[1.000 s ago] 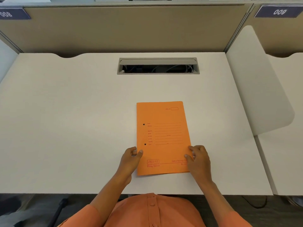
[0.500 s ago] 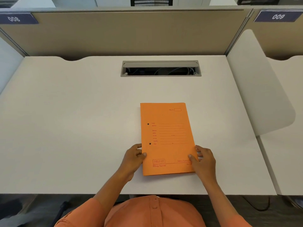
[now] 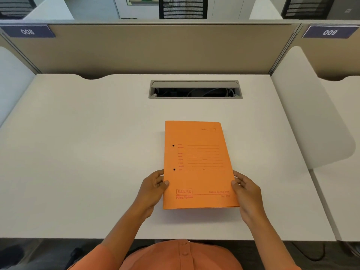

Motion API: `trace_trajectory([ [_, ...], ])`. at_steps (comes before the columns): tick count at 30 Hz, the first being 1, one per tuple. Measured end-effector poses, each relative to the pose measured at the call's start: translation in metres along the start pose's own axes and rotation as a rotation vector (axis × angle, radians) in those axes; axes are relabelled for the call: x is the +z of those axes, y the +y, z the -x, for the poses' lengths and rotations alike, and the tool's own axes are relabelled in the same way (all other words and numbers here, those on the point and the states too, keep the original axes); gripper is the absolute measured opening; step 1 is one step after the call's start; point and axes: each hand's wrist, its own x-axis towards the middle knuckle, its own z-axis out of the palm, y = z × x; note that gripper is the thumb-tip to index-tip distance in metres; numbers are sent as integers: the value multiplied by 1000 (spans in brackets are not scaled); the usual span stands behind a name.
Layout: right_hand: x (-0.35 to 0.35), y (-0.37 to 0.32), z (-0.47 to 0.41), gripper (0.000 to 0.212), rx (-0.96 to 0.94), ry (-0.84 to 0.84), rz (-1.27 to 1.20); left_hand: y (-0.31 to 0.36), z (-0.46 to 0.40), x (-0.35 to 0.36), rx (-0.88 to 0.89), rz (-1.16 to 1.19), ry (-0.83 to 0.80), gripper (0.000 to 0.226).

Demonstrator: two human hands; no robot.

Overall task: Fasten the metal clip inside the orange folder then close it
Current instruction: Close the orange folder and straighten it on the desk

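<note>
The orange folder [image 3: 198, 164] lies closed on the white desk [image 3: 97, 152], a little right of centre, with its printed cover up and two black rivets near the left spine. My left hand [image 3: 153, 189] grips the folder's lower left edge, thumb on the cover. On the lower right edge sits my right hand [image 3: 246, 193], gripping with its thumb on top. The near edge of the folder looks slightly raised off the desk. The metal clip is hidden inside.
A grey cable slot [image 3: 195, 89] with wires inside is set into the desk beyond the folder. A beige partition [image 3: 155, 49] closes the back, and a white rounded divider [image 3: 311, 117] stands on the right. The desk's front edge is close to my body.
Both hands slid outward from the folder's lower corners to grip its side edges. The folder sits slightly further right, and its near edge has lifted a little.
</note>
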Motion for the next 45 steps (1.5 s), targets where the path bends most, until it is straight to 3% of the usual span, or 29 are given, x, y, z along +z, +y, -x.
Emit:
trace_trajectory([
  [10,83,-60,-2,39,-118,-83,-37,49,-17,-79,128,36,157,34],
  [20,229,-124,-20,45,-157,-274,42,105,-77,-205,176,-20,312,39],
  [25,296,-149,-35,64,-166,-352,94,121,-123,-255,177,-47,382,35],
  [28,328,-158,-49,57,-172,-389,102,125,-154,-278,175,-46,409,34],
  [37,408,-161,-102,48,-115,-433,152,134,-243,-326,105,-65,501,30],
  [45,441,-153,-134,59,-95,-398,174,133,-290,-334,88,-80,523,32],
])
